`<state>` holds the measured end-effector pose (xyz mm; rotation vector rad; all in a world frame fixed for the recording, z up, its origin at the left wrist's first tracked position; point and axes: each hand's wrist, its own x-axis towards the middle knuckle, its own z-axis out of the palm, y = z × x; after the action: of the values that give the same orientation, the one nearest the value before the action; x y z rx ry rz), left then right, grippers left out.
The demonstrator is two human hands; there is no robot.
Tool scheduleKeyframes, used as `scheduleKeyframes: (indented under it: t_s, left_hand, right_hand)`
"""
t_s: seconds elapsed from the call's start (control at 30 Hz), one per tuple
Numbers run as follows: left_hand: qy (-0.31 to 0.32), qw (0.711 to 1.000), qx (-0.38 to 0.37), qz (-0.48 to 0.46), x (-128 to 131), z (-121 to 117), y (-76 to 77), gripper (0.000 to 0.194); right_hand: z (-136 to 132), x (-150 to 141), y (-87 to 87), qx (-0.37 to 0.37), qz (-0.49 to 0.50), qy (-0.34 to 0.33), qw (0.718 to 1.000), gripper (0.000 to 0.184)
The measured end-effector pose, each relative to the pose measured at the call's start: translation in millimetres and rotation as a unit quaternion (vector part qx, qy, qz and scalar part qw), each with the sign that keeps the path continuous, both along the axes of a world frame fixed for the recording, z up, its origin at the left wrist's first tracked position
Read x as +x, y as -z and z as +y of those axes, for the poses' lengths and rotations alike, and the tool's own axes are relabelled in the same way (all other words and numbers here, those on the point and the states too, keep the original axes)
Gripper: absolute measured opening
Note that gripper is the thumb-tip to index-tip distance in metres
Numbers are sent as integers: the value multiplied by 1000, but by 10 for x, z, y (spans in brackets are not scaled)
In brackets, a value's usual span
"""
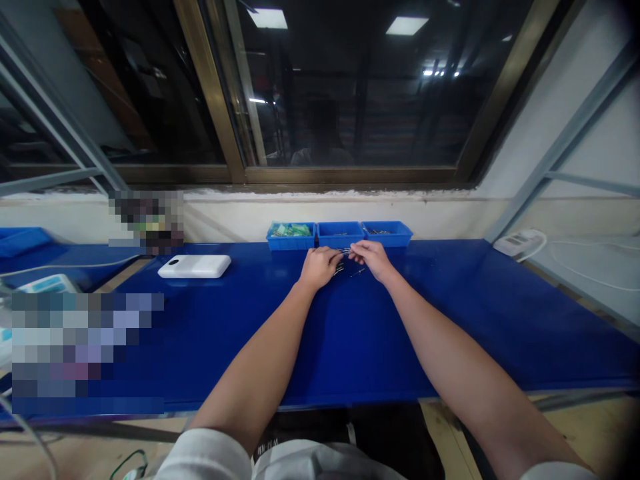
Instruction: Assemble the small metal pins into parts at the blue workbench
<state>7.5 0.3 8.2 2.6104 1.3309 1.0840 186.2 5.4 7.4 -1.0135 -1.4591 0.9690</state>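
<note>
My left hand (320, 265) is at the middle of the blue table, fingers curled closed around thin metal pieces, partly hidden by the hand. Close by on the right, my right hand (369, 257) pinches the other end of thin, shiny metal pieces (345, 251) that span the gap between both hands. Below them, several dark and silver slim pieces (339, 269) lie by my left fingers. One more thin piece (359, 273) rests alone on the table under my right hand. Their exact kind is too small to make out.
Behind my hands stand three blue bins: the left bin (292, 245) holds green-and-clear packets, the middle bin (341, 241) and right bin (395, 241) hold small metal pieces. A white power bank (195, 266) lies left; a white power strip (520, 243) is far right.
</note>
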Motion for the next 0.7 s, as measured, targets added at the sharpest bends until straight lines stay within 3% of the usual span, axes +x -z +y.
scheduleKeyframes:
  t_s: [0.13, 0.3, 0.4, 0.53, 0.7]
  left_hand:
    - [-37, 999, -8, -8, -1, 6, 20, 33]
    - [-80, 996, -26, 0, -19, 36, 54, 31]
    - [-89, 995, -40, 10, -17, 50, 75, 30]
    - [-95, 993, -64, 13, -4, 55, 92, 35]
    - [-84, 993, -68, 55, 0, 20, 71, 41]
  right_hand:
    - [59, 64, -5, 61, -70, 115, 989, 29]
    - [172, 194, -24, 138, -248, 227, 932, 23]
    - [246, 264, 15, 111, -274, 237, 925, 45]
    - [300, 318, 120, 57, -246, 200, 947, 80]
    - [234, 278, 158, 88, -258, 201, 941, 72]
